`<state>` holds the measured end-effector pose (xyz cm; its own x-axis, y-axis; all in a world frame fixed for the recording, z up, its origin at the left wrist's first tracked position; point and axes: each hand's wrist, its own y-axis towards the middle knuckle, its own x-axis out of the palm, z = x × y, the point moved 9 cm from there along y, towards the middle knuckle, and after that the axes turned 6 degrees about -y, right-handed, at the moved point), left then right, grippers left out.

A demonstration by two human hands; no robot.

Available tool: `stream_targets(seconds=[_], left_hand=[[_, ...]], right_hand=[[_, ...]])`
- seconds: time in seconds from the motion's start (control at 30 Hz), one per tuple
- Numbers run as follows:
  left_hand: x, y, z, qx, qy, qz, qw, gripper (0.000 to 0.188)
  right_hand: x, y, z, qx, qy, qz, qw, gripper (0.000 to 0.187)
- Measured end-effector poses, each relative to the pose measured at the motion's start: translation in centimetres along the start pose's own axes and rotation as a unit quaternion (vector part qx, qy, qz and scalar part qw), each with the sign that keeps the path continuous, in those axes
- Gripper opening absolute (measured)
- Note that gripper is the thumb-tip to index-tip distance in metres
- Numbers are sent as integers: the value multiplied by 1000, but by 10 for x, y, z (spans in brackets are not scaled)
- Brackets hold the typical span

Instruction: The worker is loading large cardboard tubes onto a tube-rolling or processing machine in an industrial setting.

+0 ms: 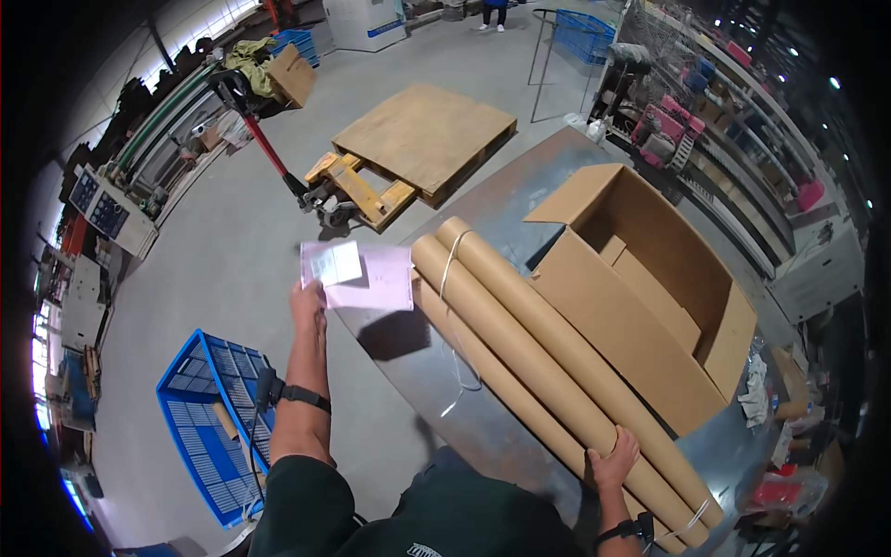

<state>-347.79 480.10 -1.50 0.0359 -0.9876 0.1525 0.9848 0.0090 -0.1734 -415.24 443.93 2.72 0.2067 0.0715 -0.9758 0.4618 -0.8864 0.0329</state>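
My left hand (308, 299) pinches the lower left edge of a pink sheet (385, 278), held out over the left edge of a metal table. A smaller white paper (340, 264) lies against the sheet's upper left. Long brown cardboard tubes (520, 325) lie in a bundle across the table, bound with white string (449, 278) near the far end and again near the close end. Toward the near end, my right hand (614, 457) curls over one tube, thumb to the left. An open cardboard box (631, 325) stands right of the bundle, its flaps spread.
The metal table (418, 362) carries the bundle and box. On the floor at left sits a blue plastic basket (190, 455) with a tube inside. Ahead, a wooden pallet (432, 130) rests by a pallet jack (339, 200). Machinery lines both sides; a person (494, 13) stands far off.
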Motion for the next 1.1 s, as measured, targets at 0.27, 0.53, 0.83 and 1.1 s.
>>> stream_targets(seconds=[0.27, 0.53, 0.83, 1.1], left_hand=[[197, 27, 37, 6, -100, -108, 989, 25], [368, 24, 6, 125, 106, -113, 980, 23], [447, 57, -78, 172, 272, -126, 938, 30], [473, 69, -121, 148, 275, -135, 940, 29]], right_hand=[[-5, 8, 0, 2, -10, 10, 1000, 77], [0, 10, 3, 23, -33, -14, 999, 75], [9, 18, 9, 17, -80, -11, 997, 79], [19, 20, 12, 19, -98, -17, 995, 81]])
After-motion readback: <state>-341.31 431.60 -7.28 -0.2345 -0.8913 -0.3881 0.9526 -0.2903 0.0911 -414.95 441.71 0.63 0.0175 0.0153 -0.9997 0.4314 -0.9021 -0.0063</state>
